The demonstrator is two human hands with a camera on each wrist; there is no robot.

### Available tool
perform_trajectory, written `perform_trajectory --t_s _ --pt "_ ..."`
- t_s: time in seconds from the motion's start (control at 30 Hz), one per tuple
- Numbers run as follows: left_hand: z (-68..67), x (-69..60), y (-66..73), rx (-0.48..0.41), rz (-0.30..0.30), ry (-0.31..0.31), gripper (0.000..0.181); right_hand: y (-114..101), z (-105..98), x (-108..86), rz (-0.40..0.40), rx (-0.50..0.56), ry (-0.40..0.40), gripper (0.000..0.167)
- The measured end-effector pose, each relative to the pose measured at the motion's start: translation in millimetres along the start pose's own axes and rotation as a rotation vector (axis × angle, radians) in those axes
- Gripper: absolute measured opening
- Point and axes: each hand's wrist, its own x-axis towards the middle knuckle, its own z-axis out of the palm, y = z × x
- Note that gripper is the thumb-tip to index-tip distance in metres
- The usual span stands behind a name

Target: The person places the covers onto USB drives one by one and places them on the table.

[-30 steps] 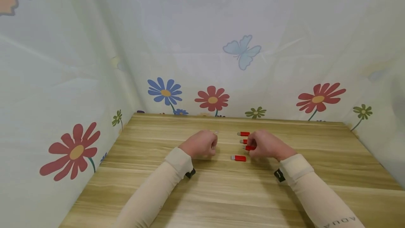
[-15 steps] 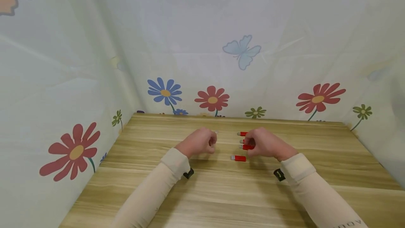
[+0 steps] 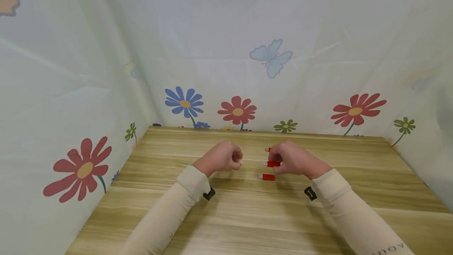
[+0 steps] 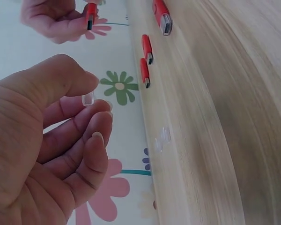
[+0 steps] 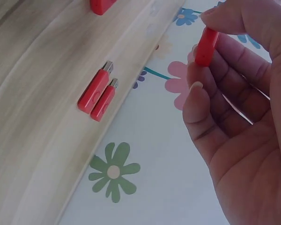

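Evidently, the work with the sticks and caps is being carried on at an early stage, with one stick of four being judged finished. That one, a red oblong USB stick with a clear cap over its metal plug [image 3: 268, 177], is lying on the pale-brown wood-grained tabletop [image 3: 226, 215], farther from the far edge than the other sticks lying there.

A second stick is being dealt with: a red oblong USB stick with an uncovered silver plug [image 5: 206, 49] is being pinched between the thumb and fingertips of the right hand [image 3: 293, 159], its plug being pointed toward the other hand. In the left hand [image 3: 219, 157], a small clear plastic cap [image 4: 88, 99] is being pinched between thumb and index finger, while the remaining fingers are being kept loosely bent. The hands are being held apart above the tabletop, and the held cap and stick are not touching, so this pair is being counted as not yet done.

Two further red oblong sticks with bare silver plugs [image 5: 94, 91] are lying just beside each other near the far edge, and are being counted as left. Near that edge too, to the left of them, loose clear plastic caps [image 4: 166, 135] are lying; two seem to be showing, though an exact count is being hindered by their transparency.
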Motion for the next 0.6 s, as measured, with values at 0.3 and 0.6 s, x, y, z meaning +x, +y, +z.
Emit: perform_trajectory --t_s 0.3,0.6 --pt "-0.3 0.8 4.2 -0.086 0.005 -0.024 0.005 -4.7 -1.3 4.2 -0.057 0.043 -0.007 0.009" --pt "2.6 3.1 9.8 -0.120 0.026 -0.021 0.008 -6.9 0.5 6.2 -0.089 0.072 -0.013 0.008"
